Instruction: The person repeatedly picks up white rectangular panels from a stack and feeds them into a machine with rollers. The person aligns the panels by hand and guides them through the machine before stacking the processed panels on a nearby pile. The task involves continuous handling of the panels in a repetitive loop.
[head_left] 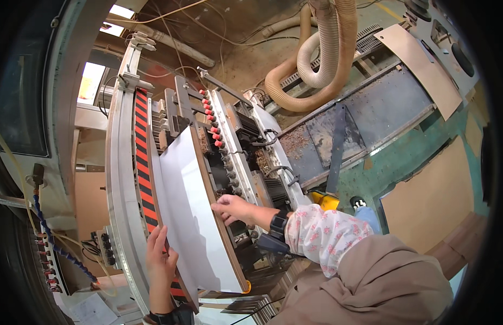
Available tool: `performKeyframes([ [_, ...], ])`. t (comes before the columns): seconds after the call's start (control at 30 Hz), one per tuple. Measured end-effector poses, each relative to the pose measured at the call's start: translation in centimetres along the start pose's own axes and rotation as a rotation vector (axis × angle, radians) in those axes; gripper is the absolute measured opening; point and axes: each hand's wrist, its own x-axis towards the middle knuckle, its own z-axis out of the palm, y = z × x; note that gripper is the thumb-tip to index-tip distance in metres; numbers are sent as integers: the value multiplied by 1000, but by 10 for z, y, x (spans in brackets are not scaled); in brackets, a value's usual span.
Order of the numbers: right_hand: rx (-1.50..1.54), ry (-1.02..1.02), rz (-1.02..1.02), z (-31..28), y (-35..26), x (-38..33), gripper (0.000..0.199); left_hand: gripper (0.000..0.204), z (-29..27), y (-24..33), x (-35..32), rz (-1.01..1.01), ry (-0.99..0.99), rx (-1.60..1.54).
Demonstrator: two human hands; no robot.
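Observation:
A long white board (200, 238) with brown edges lies lengthwise on the machine in front of me. Its left part bends up or meets a second white face along a lengthwise line; whether this is one piece or two I cannot tell. My right hand (233, 209) is closed on the board's right brown edge, thumb and fingers pinching it. At the left edge, my left hand (162, 257) grips the brown rim, fingers fairly straight on the outer side and thumb on the inner. Dark bands circle both wrists, and a flowered sleeve (327, 235) covers my right forearm.
A red-and-black striped strip (144, 157) runs along the metal beam (118, 179) left of the board. Red-tipped fittings (211, 116) line the machine on the right, near wood chips. Ribbed hoses (316, 59) hang beyond. Brown sheets (430, 197) lie on the floor at right.

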Motion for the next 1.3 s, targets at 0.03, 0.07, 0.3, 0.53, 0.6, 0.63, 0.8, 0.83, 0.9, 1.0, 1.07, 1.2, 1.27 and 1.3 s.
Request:
performKeyframes([
  [0.03,-6,6,-1,0,-2,3,41,52,-3,2,0,-31,-41,-13],
  [0.07,-12,12,-1,0,-3,4,41,52,-6,5,0,-63,-82,-27],
  [0.3,-42,90,-120,24,-7,11,70,48,15,-2,-5,54,-4,74],
  [0.53,-223,261,-86,43,-9,20,79,59,45,37,-7,-43,-126,246],
  [0.6,-178,241,-23,37,-15,24,87,64,47,34,-1,-55,-126,197],
  [0.63,-60,225,107,45,-36,5,77,63,46,28,-3,-52,-101,180],
  [0.8,-168,154,7,38,-30,16,40,63,53,21,-7,-30,-39,113],
  [0.83,-181,143,-1,39,-37,13,37,62,59,20,-8,-24,-16,123],
  [0.9,-221,168,-72,31,-17,19,34,62,59,21,-12,-44,-25,131],
  [1.0,16,237,-321,18,-3,3,34,60,61,22,-11,-38,-7,134],
  [1.07,-106,296,-162,-13,-4,-26,36,60,67,21,-17,-78,-3,116],
  [1.2,111,308,-255,-47,-58,-115,40,61,86,23,-29,-93,68,125],
  [1.27,146,353,-283,-57,-92,-156,42,63,93,28,-28,-95,57,168],
  [1.3,126,386,-352,-76,-105,-175,45,64,99,33,-18,-72,61,180],
])
